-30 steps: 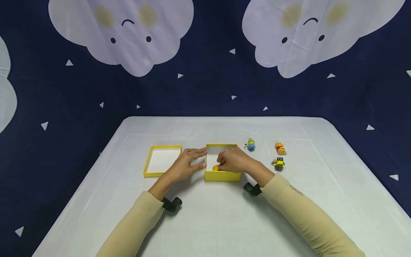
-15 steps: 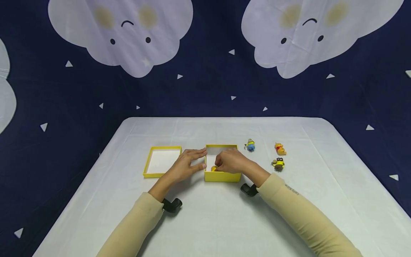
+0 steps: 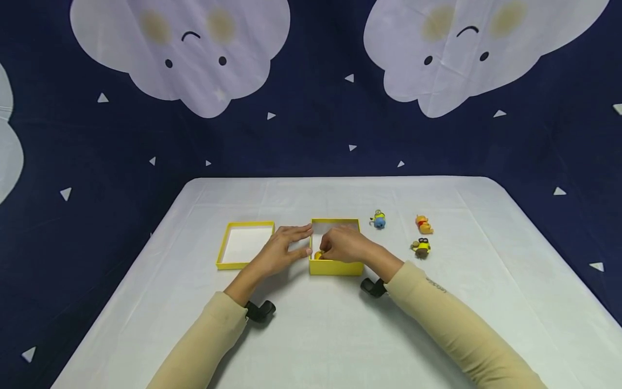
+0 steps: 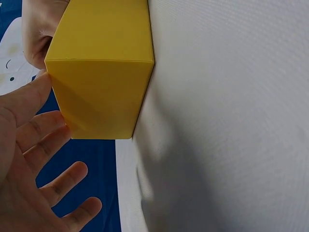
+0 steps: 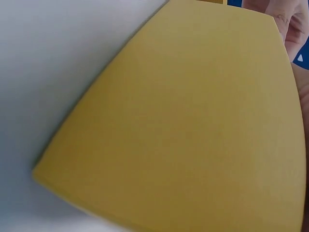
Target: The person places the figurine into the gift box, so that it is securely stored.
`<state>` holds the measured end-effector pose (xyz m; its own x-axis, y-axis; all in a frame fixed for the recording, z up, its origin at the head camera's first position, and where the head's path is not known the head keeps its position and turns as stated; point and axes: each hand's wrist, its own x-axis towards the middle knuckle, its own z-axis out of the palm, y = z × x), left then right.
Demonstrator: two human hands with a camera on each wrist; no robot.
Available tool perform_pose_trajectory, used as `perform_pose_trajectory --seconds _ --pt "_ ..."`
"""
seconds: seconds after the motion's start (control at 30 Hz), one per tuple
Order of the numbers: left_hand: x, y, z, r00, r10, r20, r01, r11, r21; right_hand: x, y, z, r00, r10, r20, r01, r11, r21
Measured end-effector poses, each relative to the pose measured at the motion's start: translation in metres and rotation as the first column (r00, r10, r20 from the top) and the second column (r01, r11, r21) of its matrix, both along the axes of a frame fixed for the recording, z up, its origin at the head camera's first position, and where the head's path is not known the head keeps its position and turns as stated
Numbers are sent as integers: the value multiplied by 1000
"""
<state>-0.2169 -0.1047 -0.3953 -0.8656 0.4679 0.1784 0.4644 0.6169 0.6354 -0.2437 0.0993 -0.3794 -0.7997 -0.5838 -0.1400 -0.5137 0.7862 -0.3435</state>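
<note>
Both forearms reach in from the near edge of the table (image 3: 311, 335), the left hand (image 3: 283, 248) angling forward and rightward, the right hand (image 3: 346, 243) forward and leftward, bent down over the yellow box (image 3: 336, 268). The box stands on the table between the hands, opening upward, its near wall running left to right; which side is longer is hard to judge. Inside, by the left part of the near wall, sits a small yellow toy (image 3: 318, 255), mostly covered, so which way it points cannot be told. The right hand's fingers are curled and pinch this toy. The left hand is spread, fingers nearly straight; in the left wrist view, its thumb and two fingers touch the box's left rim while the other two stand free. A shallow yellow-edged tray (image 3: 232, 266) lies to the left, three little figures (image 3: 421, 248) to the right.
</note>
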Motion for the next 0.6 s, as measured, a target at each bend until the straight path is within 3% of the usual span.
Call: perform_pose_trajectory --seconds 0.43,0.6 --pt "-1 0 -1 1000 -2 20 2 1000 4 2 6 5 1000 -10 -14 10 1000 -2" --pt "-1 -1 -1 1000 -1 26 1 1000 2 2 12 8 1000 -21 -15 20 999 -47"
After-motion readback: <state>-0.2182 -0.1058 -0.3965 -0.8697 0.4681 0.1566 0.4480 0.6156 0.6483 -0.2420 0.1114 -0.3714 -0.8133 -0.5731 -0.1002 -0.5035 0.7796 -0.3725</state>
